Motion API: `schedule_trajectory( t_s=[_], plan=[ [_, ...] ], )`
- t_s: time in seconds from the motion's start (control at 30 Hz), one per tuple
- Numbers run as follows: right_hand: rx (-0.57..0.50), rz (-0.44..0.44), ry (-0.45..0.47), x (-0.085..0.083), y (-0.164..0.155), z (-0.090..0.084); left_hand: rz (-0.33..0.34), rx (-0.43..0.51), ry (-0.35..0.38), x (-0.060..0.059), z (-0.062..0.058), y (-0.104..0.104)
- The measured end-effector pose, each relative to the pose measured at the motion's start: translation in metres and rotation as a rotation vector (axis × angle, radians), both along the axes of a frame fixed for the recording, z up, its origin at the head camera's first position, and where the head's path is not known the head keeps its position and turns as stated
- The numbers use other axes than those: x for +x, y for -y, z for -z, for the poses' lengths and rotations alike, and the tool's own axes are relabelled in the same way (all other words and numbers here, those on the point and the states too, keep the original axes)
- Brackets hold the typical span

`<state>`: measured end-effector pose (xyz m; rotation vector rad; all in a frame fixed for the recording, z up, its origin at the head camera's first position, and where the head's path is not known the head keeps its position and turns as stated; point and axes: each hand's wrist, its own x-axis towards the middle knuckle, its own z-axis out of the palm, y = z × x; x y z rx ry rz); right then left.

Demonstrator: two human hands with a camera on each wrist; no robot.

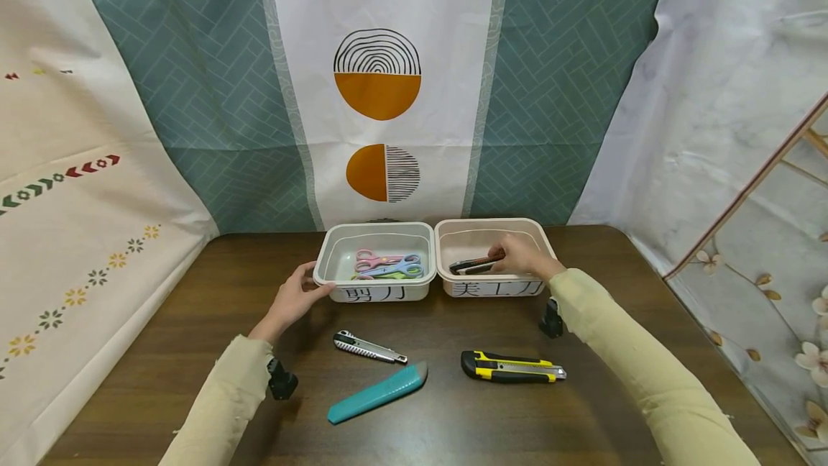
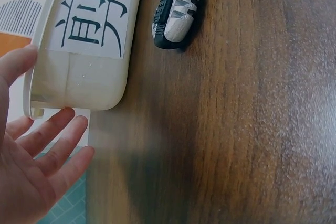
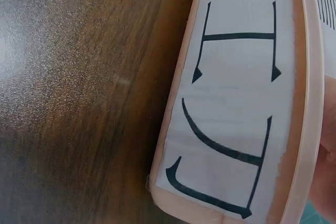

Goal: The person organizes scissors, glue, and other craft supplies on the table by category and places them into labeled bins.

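Note:
Two labelled bins stand side by side at the back of the brown table. The pale left bin (image 1: 378, 293) holds several coloured scissors (image 1: 387, 265). My left hand (image 1: 304, 290) rests against its left front corner with fingers relaxed; the left wrist view shows the open left hand (image 2: 37, 150) beside the bin (image 2: 89, 77). My right hand (image 1: 511, 256) reaches into the pink right bin (image 1: 494, 288) and pinches a dark utility knife (image 1: 472, 264) just above its floor. The right wrist view shows mostly the pink bin's label (image 3: 236, 103).
Three utility knives lie on the table in front of the bins: a silver one (image 1: 370, 347), also in the left wrist view (image 2: 178, 9), a teal one (image 1: 378, 394) and a yellow-black one (image 1: 513, 367). Patterned cloth hangs behind and on both sides.

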<state>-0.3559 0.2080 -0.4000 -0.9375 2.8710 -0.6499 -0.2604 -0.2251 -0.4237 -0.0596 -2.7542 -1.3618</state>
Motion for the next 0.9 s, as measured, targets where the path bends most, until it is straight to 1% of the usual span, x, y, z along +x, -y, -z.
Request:
schedule_trajectory(
  t_s=[0.17,0.27,0.5,0.7,0.9],
  plan=[
    [-0.017,0.038,-0.039,0.004,0.001,-0.004,0.008,0.005,-0.002,-0.001,0.001,0.001],
    [-0.031,0.044,-0.065,0.008,0.003,-0.006,0.011,0.013,0.002,-0.001,0.002,0.001],
    [-0.082,0.064,-0.073,0.021,0.006,-0.013,0.019,0.005,-0.005,-0.002,0.002,0.001],
    [-0.149,0.010,-0.085,0.035,0.007,-0.024,0.016,0.005,-0.005,-0.001,0.001,0.001],
    [-0.169,-0.051,-0.125,0.049,0.010,-0.031,0.017,0.000,-0.008,0.000,0.000,0.001]
  ],
)
